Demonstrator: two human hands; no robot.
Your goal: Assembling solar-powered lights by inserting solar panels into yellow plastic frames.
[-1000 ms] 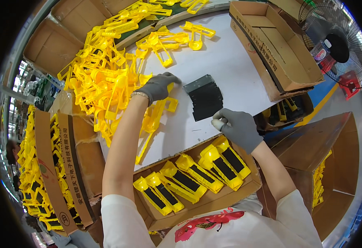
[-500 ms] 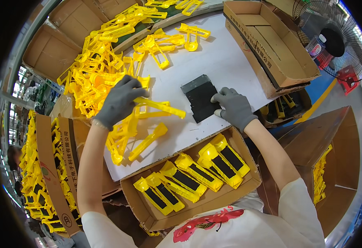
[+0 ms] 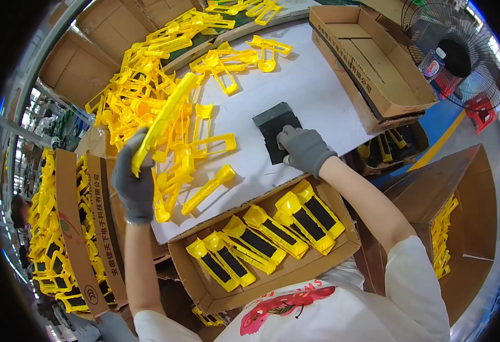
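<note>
My left hand [image 3: 131,185], in a grey glove, is closed round the lower end of a yellow plastic frame [image 3: 169,117], raised and seen edge-on. My right hand [image 3: 306,149], gloved alike, has its fingers curled against the right side of a black sheet [image 3: 274,118] on the white table. The fingers cover part of that sheet, and the thumb lies near its lower edge. Left of it, loose yellow frames [image 3: 213,145] lie beside a heap of more [image 3: 130,102]. Nearer me, a cardboard box [image 3: 204,296] holds several yellow frames with black strips [image 3: 264,231] in them.
A cardboard tray [image 3: 375,74] stands at the table's far right, with a fan [image 3: 452,57] and a bottle [image 3: 432,64] beyond. An open carton [image 3: 466,228] with yellow pieces is at the right. Another carton [image 3: 70,228] of filled frames stands at the left.
My left hand has drawn back toward me and left, tipping the yellow frame upright. My right hand has moved left over the black sheet, covering more of it.
</note>
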